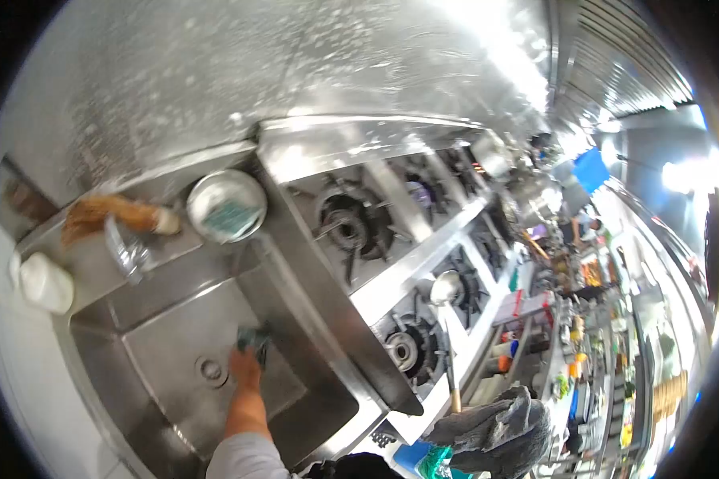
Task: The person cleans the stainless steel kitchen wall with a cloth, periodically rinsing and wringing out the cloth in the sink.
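My left hand (245, 370) reaches down into the steel sink (168, 327), near the drain (211, 370). Its fingers are closed on a dark green scrubbing cloth (253, 338), which lies against the basin floor. A white sleeve covers the upper part of that arm. My right hand is out of sight. On the sink's back ledge, a round metal bowl (246, 188) has a green pad (229, 219) in it. The tap (124, 251) juts over the basin beside a straw-coloured brush (112, 217).
A white plastic jug (46, 283) stands at the sink's left corner. To the right runs a stove with several burners (347, 229), and a long-handled ladle (447, 287) lies across it. A grey cloth (495, 435) hangs near the front. Shelves and a person appear farther off.
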{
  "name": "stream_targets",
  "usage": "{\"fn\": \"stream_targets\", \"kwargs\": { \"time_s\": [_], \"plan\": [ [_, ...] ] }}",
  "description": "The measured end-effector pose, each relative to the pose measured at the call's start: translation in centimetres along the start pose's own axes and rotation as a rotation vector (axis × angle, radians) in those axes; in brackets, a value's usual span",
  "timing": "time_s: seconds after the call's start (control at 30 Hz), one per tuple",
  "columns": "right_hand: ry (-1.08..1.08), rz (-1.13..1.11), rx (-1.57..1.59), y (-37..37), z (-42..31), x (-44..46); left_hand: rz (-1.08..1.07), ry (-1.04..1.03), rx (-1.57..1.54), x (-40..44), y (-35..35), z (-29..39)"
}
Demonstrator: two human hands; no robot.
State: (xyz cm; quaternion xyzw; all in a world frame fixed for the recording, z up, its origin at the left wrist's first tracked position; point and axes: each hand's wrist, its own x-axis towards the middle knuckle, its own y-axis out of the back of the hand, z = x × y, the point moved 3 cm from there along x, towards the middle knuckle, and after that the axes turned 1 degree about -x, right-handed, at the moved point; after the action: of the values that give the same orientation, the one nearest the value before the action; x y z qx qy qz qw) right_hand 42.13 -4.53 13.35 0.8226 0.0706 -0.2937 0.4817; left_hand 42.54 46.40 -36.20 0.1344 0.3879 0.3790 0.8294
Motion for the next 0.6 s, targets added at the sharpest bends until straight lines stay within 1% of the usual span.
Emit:
{"fn": "stream_targets", "kwargs": {
  "time_s": [0.07, 0.13, 0.2, 0.23, 0.27, 0.3, 0.37, 0.43, 0.47, 0.5, 0.53, 0.57, 0.6],
  "plan": [
    [-0.031, -0.002, 0.005, 0.2, 0.3, -0.6, -0.315, -0.001, 0.441, 1.8, -5.1, -4.5],
    [-0.043, 0.002, 0.012, 0.1, 0.6, -1.1, -0.524, -0.046, 0.687, 1.5, -6.1, -6.0],
    [-0.037, 0.007, 0.015, 0.1, 0.7, -1.0, -0.336, -0.248, 0.542, 0.5, -5.2, -6.5],
    [-0.019, 0.011, 0.018, 0.1, 0.6, -0.9, -0.314, -0.238, 0.544, -0.2, -4.2, -5.5],
    [-0.003, 0.014, 0.021, 0.0, 0.6, -0.6, -0.185, -0.282, 0.222, -1.4, -1.9, -2.7],
    [0.018, 0.016, 0.027, -0.1, 0.5, -0.4, -0.051, -0.327, -0.093, -3.4, 1.9, 1.2],
    [0.070, 0.020, 0.040, -0.3, 0.3, 0.3, 0.077, -0.505, -0.226, -7.1, 9.5, 9.1],
    [0.146, 0.025, 0.052, -0.6, -0.5, 1.0, 0.145, -0.629, -0.343, -9.4, 15.2, 15.6],
    [0.193, 0.026, 0.057, -0.9, -1.2, 1.4, 0.242, -0.738, -0.385, -10.8, 17.9, 19.1],
    [0.243, 0.018, 0.065, -1.2, -2.1, 1.9, 0.294, -0.771, -0.416, -12.3, 20.3, 22.4],
    [0.301, 0.010, 0.067, -1.3, -3.2, 2.6, 0.328, -0.858, -0.424, -12.1, 21.8, 24.8],
    [0.354, 0.001, 0.069, -1.6, -4.3, 3.0, 0.430, -0.879, -0.303, -12.6, 23.3, 27.6],
    [0.405, -0.004, 0.068, -1.8, -5.2, 3.2, 0.394, -0.857, -0.246, -11.9, 24.0, 29.7]
  ]
}}
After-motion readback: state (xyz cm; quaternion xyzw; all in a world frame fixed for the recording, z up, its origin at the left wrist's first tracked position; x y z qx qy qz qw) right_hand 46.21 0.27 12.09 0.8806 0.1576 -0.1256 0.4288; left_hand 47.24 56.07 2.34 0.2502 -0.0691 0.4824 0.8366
